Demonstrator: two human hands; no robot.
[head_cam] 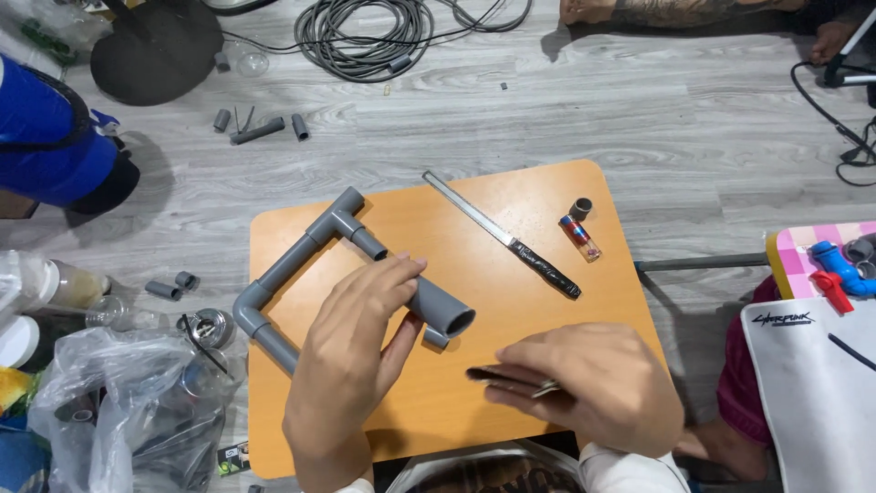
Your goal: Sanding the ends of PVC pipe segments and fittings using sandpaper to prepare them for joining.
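My left hand (360, 333) grips the grey pipe (438, 310), my right hand (589, 383) pinches sandpaper (502, 376) at four o'clock; a loose grip could let the pipe twist.

Blade with taped handle (506, 236), lighter (580, 237), cable coil (369, 35), plastic bag (128, 411).

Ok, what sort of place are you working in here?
Most likely a home floor used as a makeshift workshop: a low orange table on grey wood-look flooring, grey pipe offcuts and coiled cable lying loose, and plastic bags of clutter alongside.
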